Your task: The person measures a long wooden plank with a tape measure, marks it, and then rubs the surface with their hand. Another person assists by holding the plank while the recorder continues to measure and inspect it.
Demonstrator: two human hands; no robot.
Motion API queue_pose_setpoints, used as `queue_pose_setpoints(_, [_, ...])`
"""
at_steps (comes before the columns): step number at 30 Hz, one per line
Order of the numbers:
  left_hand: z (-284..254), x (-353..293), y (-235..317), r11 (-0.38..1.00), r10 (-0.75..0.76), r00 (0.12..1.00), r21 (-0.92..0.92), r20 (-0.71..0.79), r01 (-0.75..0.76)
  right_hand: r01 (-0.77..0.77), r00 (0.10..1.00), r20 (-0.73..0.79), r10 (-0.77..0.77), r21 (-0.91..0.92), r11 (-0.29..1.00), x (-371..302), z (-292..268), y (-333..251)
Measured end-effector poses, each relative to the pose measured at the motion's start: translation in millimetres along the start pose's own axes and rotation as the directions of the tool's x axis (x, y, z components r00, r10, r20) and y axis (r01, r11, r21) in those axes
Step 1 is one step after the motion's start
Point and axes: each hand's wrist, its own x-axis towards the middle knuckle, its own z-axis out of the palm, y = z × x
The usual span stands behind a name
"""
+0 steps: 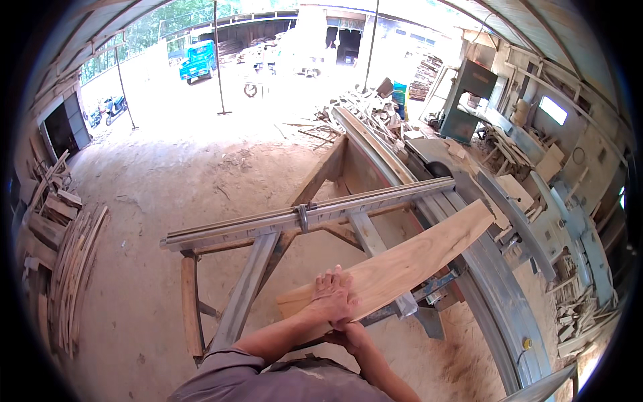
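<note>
A long wooden board (402, 262) with a wavy grain lies at a slant before me. Its far right end reaches over the metal bed of a sliding table saw (479, 258). On top of the board, close to its near left end, my left hand (333, 296) lies flat with its fingers spread. Just below it my right hand (349, 333) is closed at the board's near edge, its fingers partly hidden. The saw's metal crosscut fence (268, 226) runs beyond the board, with a clamp-like stop (303, 218) on it.
A support frame (248, 295) stands left of the board. Scrap wood (375, 110) is heaped beyond the saw, and long strips (77, 275) lie at the left. A green bandsaw (465, 100) stands far right. Outside are a blue truck (199, 61) and a scooter (114, 108).
</note>
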Motion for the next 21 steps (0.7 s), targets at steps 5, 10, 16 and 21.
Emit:
queue_pose_setpoints(5, [1,4,1,1.000,0.013,1.000,0.014,-0.026,-0.013,0.040,0.999,0.017,-0.040,-0.019,0.999,3,-5,1])
queue_pose_setpoints(10, [3,4,-1,0.999,0.020,0.999,0.041,-0.042,-0.018,0.071,0.996,0.049,-0.072,0.014,0.997,-6,-8,6])
queue_pose_setpoints(16, [-3,-2,6,1.000,-0.003,1.000,0.031,-0.031,0.004,0.098,0.980,0.169,-0.104,0.045,0.994,4,-54,28])
queue_pose_setpoints(21, [3,3,1,0.998,0.006,0.996,0.070,-0.093,0.001,0.083,0.994,-0.076,-0.076,0.091,0.992,-13,-89,44])
